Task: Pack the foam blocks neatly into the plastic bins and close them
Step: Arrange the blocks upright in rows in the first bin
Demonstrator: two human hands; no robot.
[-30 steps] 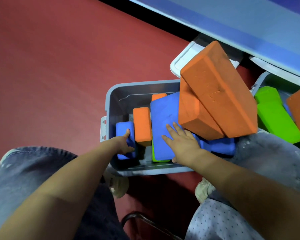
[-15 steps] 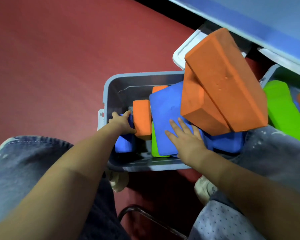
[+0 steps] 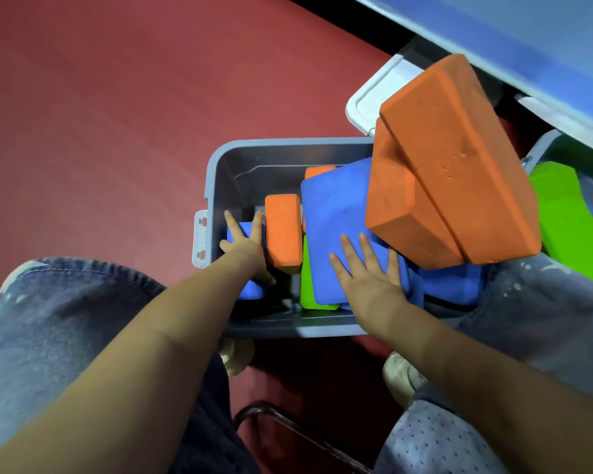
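- The step in hand looks like settling loose blocks flat inside the grey bin (image 3: 216, 186), which sits on the red floor (image 3: 100, 114) between the person's knees. To do it well, I judge each block should be pressed down square against the bin wall, so that no gaps are left for the lid.
- The left hand (image 3: 245, 246) reaches in at the bin's 9 o'clock side with fingers spread and straight, resting on a small blue block (image 3: 250, 290) by the wall. It grips nothing.
- Just at that hand's 3 o'clock stands a small orange block (image 3: 283, 230), upright and touching the hand's edge. It would best be laid flat or stood snug.
- A green block (image 3: 308, 289) lies under a wide blue block (image 3: 332, 227) in the middle.
- The right hand (image 3: 368, 273) lies flat on the wide blue block's 5 o'clock corner, fingers straight and pressing, nothing grasped.
- At 1 o'clock from the right hand two large orange blocks (image 3: 456, 159) lean tilted over the bin's rim, well proud of it. They must be reseated before closing.
- A white lid (image 3: 374, 94) lies beyond at 12 o'clock.
- A second bin at 3 o'clock holds a large green block (image 3: 569, 217).
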